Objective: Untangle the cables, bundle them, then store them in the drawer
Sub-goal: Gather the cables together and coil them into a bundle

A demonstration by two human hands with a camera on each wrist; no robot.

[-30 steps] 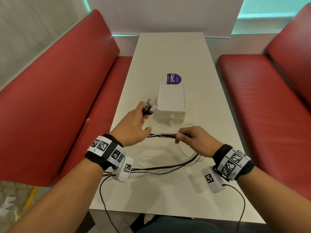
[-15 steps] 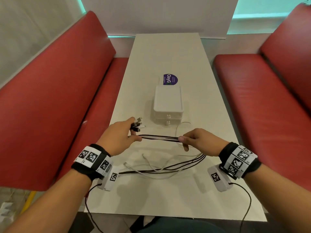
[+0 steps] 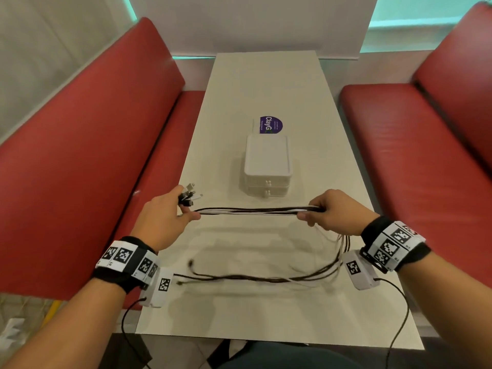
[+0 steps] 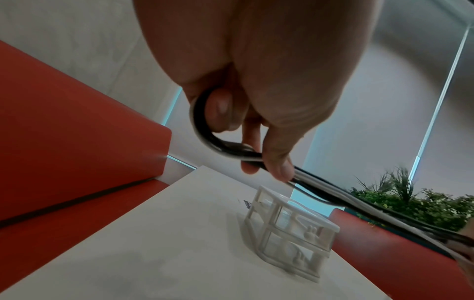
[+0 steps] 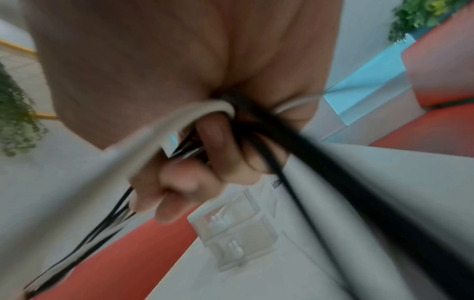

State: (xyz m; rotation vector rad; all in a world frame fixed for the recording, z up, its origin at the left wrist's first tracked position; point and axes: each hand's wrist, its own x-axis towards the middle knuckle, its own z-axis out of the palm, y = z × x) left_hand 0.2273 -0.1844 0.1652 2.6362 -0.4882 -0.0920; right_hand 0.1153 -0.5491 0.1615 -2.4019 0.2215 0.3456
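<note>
A bunch of black and white cables (image 3: 253,209) is stretched level above the white table (image 3: 266,315) between both hands. My left hand (image 3: 170,217) grips one end, with the plugs (image 3: 189,197) sticking out past its fingers; the left wrist view shows the cables (image 4: 205,130) curling round its fingers. My right hand (image 3: 327,211) holds the bunch at the other side, and the blurred cables (image 5: 256,125) run through its curled fingers. The loose cable tails (image 3: 253,278) trail from the right hand down onto the table. A small white two-drawer box (image 3: 267,166) stands just beyond, both drawers shut.
Red bench seats (image 3: 93,145) flank the table on both sides. A purple sticker (image 3: 270,125) lies behind the drawer box. Each wrist carries a marker band and a camera with a thin black lead (image 3: 399,323) hanging off the near table edge.
Both hands have moved apart, the right hand sliding right along the cables, so the held span is much longer. The loose tails on the table have been dragged to the right.
</note>
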